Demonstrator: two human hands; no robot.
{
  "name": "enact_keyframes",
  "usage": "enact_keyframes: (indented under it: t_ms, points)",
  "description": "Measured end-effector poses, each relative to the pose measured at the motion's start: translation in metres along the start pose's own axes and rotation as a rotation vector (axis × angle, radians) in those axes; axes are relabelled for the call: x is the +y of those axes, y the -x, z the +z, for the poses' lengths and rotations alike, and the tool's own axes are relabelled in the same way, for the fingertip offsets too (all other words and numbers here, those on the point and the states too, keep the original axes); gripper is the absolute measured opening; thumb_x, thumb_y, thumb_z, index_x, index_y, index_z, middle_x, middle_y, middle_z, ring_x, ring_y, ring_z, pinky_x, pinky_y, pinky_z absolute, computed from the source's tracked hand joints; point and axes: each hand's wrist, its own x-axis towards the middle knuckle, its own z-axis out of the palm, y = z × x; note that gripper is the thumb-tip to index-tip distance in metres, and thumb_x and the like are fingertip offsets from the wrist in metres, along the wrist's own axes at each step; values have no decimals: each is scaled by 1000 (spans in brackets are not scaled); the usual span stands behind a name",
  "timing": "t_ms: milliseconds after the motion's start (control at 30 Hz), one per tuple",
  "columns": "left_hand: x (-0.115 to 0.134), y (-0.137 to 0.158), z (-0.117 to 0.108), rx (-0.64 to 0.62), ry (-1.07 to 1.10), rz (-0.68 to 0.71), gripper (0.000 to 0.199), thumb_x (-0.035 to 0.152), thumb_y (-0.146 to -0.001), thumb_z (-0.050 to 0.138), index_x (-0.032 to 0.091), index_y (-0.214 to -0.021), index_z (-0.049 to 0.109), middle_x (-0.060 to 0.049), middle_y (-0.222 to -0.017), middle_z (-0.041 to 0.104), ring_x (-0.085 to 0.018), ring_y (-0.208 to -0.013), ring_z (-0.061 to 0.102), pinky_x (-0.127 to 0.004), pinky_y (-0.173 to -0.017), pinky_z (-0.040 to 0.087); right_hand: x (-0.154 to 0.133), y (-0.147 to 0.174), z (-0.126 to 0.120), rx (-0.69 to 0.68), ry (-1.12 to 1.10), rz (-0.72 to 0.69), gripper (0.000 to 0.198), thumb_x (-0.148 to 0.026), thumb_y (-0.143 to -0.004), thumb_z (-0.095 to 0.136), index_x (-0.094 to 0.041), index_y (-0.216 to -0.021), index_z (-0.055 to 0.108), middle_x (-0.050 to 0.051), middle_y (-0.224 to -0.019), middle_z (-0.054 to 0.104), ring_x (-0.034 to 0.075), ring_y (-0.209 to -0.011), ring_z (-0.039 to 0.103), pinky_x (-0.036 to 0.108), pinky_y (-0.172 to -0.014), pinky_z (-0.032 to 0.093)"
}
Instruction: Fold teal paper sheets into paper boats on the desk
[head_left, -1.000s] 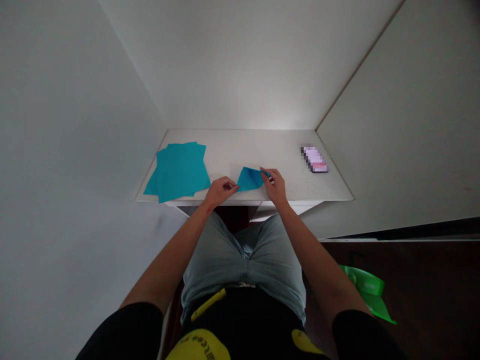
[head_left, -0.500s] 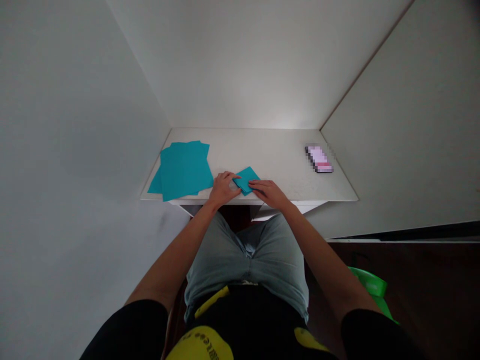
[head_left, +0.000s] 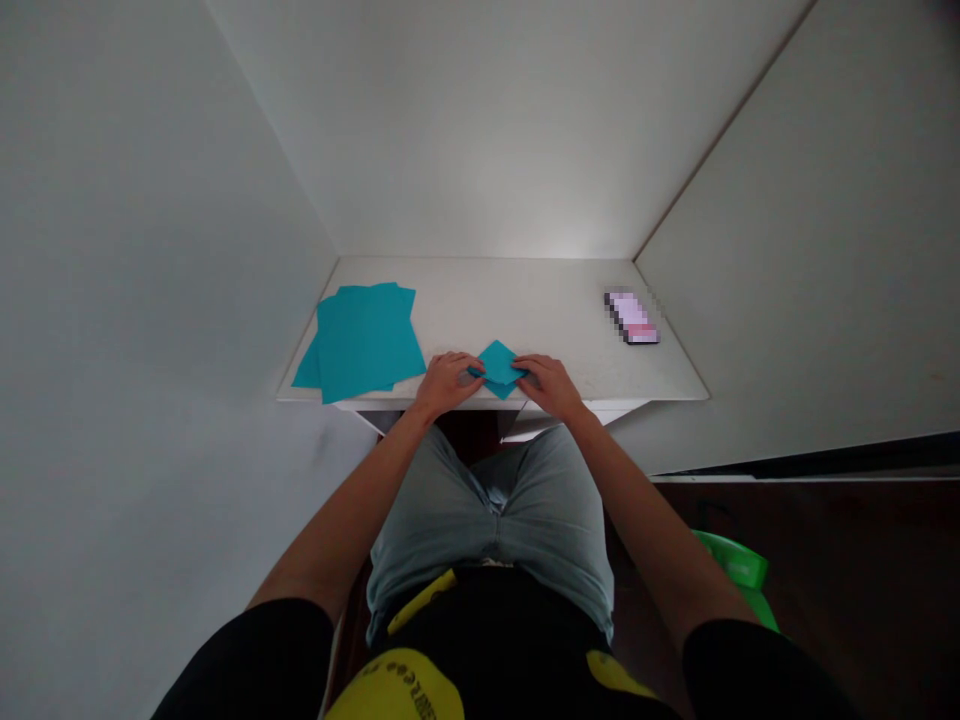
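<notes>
A small folded piece of blue paper (head_left: 499,366) is at the front edge of the white table (head_left: 525,300), one corner pointing away from me. Its upper layer sits a little apart from a lower layer that shows toward me. My left hand (head_left: 450,381) pinches the left corner between thumb and fingers. On the opposite side, my right hand (head_left: 550,384) pinches the right corner, fingertips on top. The fingers partly hide both side corners.
Several larger blue sheets (head_left: 369,342) lie overlapped at the table's left end. A blurred-out phone (head_left: 632,317) lies at the right end. Walls close in the table at the back and sides. A green plastic object (head_left: 735,562) stands on the floor at lower right.
The folded paper now sits as a diamond squared to me, with a lower layer showing beneath. My right hand has shifted to its right corner, and my left hand has closed on the left corner.
</notes>
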Motion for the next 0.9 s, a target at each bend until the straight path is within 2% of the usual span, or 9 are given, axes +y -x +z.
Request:
enact_keyframes:
  t_ms: [133,233,300,400,467,567,733,800,900]
  points:
    - [0,-2,-1,-34,1,-19,12,37,-97,77,30,-106,81,-2,-112,83,-26,-110,72,-45,-104,49,-1,-3,-1,2,-33,2,23,-38,-105,64,-27,-119,79,9,-128,78,29,-119,70,49,-106,51]
    - [0,-5,-1,-31,21,-82,14,38,-98,75,27,-104,81,-3,-102,83,-25,-103,74,-42,-101,51,-1,-7,2,21,-50,75,23,-39,-106,62,-25,-111,79,9,-115,79,28,-107,71,46,-100,53]
    - [0,-6,-1,-23,66,-134,19,36,-98,75,26,-113,79,-3,-97,82,-23,-95,75,-40,-98,52,-1,-10,5,31,-91,164,24,-37,-106,60,-24,-116,77,8,-106,79,25,-94,71,42,-92,55]
    - [1,-6,0,-24,80,-159,35,33,-98,73,27,-133,72,-2,-110,80,-19,-88,74,-39,-98,53,-3,-12,8,61,-110,235,34,-33,-104,60,-23,-135,71,7,-105,76,23,-86,69,39,-86,56]
    - [3,-4,0,-32,-2,-125,40,33,-101,69,29,-141,69,-5,-127,76,-20,-97,74,-41,-102,51,-5,-12,8,84,-50,205,37,-32,-104,59,-23,-139,70,9,-109,74,25,-95,69,41,-90,56]
    - [6,-1,0,-74,-159,-24,43,33,-106,59,34,-148,66,-6,-147,69,-28,-127,65,-47,-109,47,-11,-10,6,95,66,128,36,-27,-106,55,-24,-136,73,13,-122,73,29,-112,66,44,-101,53]
    - [9,1,0,-230,-254,103,55,23,-105,51,43,-154,61,5,-165,56,-30,-150,50,-53,-121,37,-21,0,2,-78,182,-27,43,-19,-106,53,-30,-144,70,7,-148,70,29,-131,63,47,-107,47]
    - [10,2,0,-248,-265,125,53,26,-106,48,42,-156,59,6,-168,52,-30,-152,48,-53,-123,35,-22,6,-1,-93,195,-17,39,-23,-108,54,-29,-143,71,7,-148,71,28,-133,63,49,-109,45]
    - [11,3,-1,-242,-272,141,49,39,-109,47,37,-157,58,3,-170,50,-31,-155,45,-54,-125,34,-31,10,-14,-7,184,84,28,-28,-106,59,-27,-127,78,9,-136,78,32,-134,64,54,-111,42]
